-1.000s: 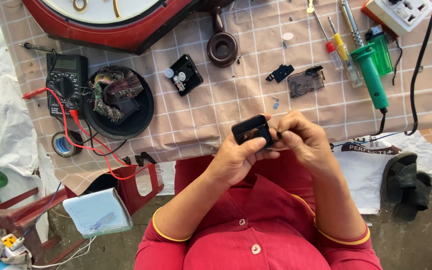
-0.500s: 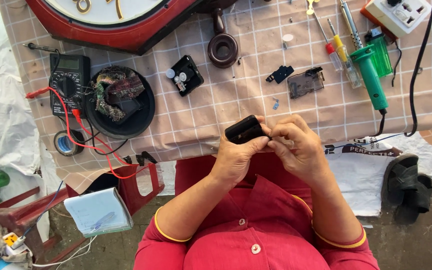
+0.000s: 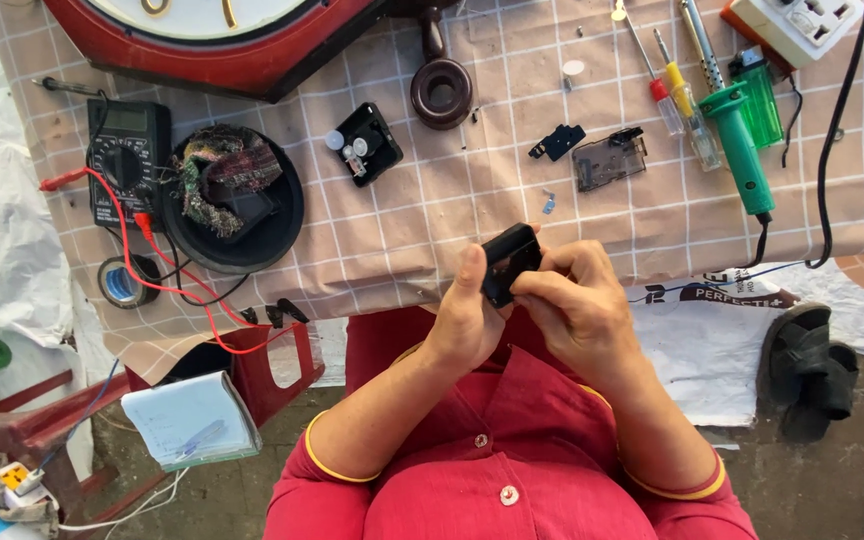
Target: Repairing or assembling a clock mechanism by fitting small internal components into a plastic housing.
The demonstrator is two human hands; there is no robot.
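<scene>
Both hands hold a small black box-shaped clock part (image 3: 509,262) over the near edge of the checked tablecloth (image 3: 402,240). My left hand (image 3: 467,320) grips it from the left, thumb up along its side. My right hand (image 3: 577,305) wraps it from the right, fingers curled across its face. Another black clock mechanism (image 3: 367,145) with white gears lies further back on the cloth. A clear plastic cover (image 3: 607,160) and a small black piece (image 3: 556,142) lie to the right of it.
A red-rimmed wall clock (image 3: 222,40) lies at the back. A multimeter (image 3: 127,160) with red leads, a black bowl (image 3: 237,200) of rags and a tape roll (image 3: 124,282) sit left. Right: green soldering iron (image 3: 737,150), screwdrivers (image 3: 667,95), power strip (image 3: 797,25). A notepad (image 3: 190,420) rests on a red stool.
The black part has tilted in my hands, turned more on edge, and my left thumb has shifted up along its side. The hands stay in the same place.
</scene>
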